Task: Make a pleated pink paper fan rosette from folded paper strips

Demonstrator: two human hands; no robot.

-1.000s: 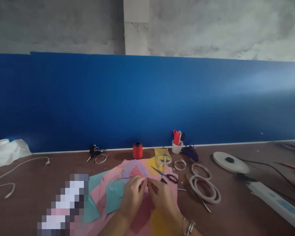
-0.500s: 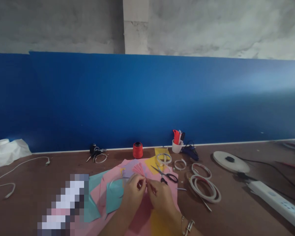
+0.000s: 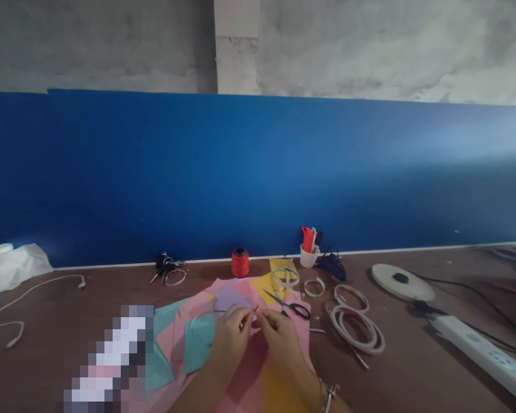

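My left hand (image 3: 231,339) and my right hand (image 3: 279,338) meet fingertip to fingertip over a pile of coloured paper sheets (image 3: 198,338) in pink, teal, lilac and yellow. Both are pinched on a small pink folded paper piece (image 3: 254,310) held between them; most of it is hidden by the fingers. A thin white strip (image 3: 200,316) curves over the sheets just left of my left hand. Black-handled scissors (image 3: 290,306) lie just beyond my right hand. My right wrist wears a metal bracelet (image 3: 329,396).
White tape rings (image 3: 359,328) lie right of the scissors, smaller rolls (image 3: 286,277) behind. An orange thread spool (image 3: 240,263), a white cup of tools (image 3: 308,252), keys (image 3: 166,267), a white cable (image 3: 21,301), a white round lamp base (image 3: 402,281) and a power strip (image 3: 484,353) stand around the brown table (image 3: 413,373). A pixelated patch covers the lower left.
The pink fan-like paper that stood out above my fingers is now gathered in and mostly hidden between them. Both hands stay in place, pinched together.
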